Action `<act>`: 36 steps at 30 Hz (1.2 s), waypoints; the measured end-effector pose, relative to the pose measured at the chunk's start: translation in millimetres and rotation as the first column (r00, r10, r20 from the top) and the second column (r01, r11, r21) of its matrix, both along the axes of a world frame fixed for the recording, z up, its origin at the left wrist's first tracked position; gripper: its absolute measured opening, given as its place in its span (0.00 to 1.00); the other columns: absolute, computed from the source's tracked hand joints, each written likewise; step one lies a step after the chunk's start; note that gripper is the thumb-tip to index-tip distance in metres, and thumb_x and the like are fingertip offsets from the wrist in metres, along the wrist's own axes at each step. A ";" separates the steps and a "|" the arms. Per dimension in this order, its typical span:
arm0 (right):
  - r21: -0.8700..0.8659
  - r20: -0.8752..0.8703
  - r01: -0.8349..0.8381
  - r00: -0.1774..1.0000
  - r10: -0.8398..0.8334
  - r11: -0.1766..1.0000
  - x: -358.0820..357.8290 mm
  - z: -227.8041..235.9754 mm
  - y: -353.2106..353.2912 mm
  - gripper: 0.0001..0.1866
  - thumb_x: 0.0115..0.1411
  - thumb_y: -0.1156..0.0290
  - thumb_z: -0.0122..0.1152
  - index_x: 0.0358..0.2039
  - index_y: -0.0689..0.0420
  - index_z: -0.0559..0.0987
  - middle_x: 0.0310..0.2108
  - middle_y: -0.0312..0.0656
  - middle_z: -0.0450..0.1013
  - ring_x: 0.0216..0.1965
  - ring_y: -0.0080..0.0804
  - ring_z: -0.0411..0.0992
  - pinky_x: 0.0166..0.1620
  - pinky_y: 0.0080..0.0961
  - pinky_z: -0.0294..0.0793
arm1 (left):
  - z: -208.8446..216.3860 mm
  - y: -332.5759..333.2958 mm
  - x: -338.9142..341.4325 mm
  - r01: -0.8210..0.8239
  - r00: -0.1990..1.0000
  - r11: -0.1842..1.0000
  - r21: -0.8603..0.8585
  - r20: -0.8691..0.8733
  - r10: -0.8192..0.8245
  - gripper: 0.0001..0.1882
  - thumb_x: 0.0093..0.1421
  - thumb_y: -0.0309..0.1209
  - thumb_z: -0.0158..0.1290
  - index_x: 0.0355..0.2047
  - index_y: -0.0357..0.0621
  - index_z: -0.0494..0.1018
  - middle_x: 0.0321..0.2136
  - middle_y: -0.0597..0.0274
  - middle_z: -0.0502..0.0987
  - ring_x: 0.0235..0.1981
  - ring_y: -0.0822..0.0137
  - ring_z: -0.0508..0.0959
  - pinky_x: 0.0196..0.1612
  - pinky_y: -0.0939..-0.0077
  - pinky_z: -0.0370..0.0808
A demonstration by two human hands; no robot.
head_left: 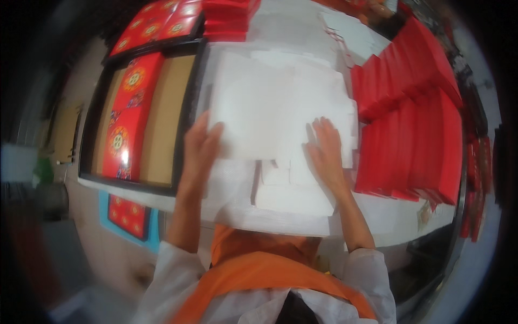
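Note:
A white cardboard sheet (245, 102) lies at the middle of the work table, over other white die-cut card pieces (294, 194). My left hand (201, 143) is at the sheet's left edge, its thumb over the top face and the other fingers at the rim, closed on it. My right hand (326, 148) rests flat and open on the white card to the right, with fingers stretched forward. Blur softens the outlines, so I cannot tell how many layers lie under the hands.
Left of the sheet stands a black-rimmed tray (181, 116) with two red patterned boxes (125, 137) inside. Tall stacks of red boxes (410, 146) line the right side. More red boxes (224, 21) sit at the back. White cards (353, 35) lie far right, near another person.

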State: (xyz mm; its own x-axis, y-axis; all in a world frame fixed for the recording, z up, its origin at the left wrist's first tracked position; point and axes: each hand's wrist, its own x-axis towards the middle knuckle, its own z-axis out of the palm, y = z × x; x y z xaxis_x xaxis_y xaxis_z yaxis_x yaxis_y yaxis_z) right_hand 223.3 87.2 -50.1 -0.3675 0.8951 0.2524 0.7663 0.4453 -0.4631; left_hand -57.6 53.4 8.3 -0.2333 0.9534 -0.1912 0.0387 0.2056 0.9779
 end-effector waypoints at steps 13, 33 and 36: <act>-0.753 -0.588 -0.202 0.634 -0.502 0.626 48.1 62.0 -61.1 0.23 0.56 0.79 0.50 0.53 0.64 0.63 0.44 0.38 0.68 0.44 0.21 0.65 0.47 0.18 0.64 | -26.7 -155.9 -42.6 -0.054 0.919 0.986 -0.156 0.379 0.110 0.26 0.60 0.35 0.42 0.57 0.42 0.54 0.52 0.55 0.64 0.53 0.62 0.64 0.51 0.68 0.66; -0.681 -0.287 -0.226 0.957 0.030 0.696 36.6 56.3 -96.3 0.21 0.60 0.70 0.44 0.54 0.61 0.62 0.47 0.48 0.68 0.47 0.34 0.67 0.49 0.24 0.64 | -32.3 -67.8 57.0 0.592 0.748 0.806 0.000 -0.373 -0.549 0.12 0.53 0.30 0.55 0.34 0.37 0.66 0.28 0.60 0.72 0.29 0.70 0.72 0.35 0.77 0.70; -0.731 -0.276 -0.242 0.960 0.049 0.638 37.1 54.6 -93.1 0.21 0.62 0.64 0.39 0.53 0.60 0.65 0.48 0.48 0.67 0.48 0.35 0.66 0.52 0.25 0.62 | -34.4 -76.6 56.4 0.572 0.774 0.821 0.002 -0.333 -0.538 0.13 0.54 0.32 0.53 0.36 0.37 0.66 0.27 0.53 0.72 0.28 0.64 0.73 0.33 0.74 0.70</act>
